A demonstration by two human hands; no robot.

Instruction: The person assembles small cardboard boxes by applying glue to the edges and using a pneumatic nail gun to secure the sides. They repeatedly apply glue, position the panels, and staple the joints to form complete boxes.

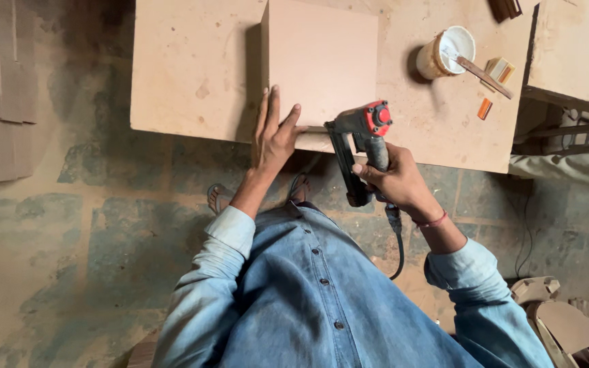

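Workshop floor, low board table [192, 82]; left hand [273, 136] flat, fingers spread, pressing panel [322, 61]. Right hand [393, 180] wrapped around nail gun [363, 140], nose at panel edge.

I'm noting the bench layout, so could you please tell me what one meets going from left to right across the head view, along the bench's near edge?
Left hand flat on the upright board → nail gun held in the right hand → white cup with a stick → small orange block.
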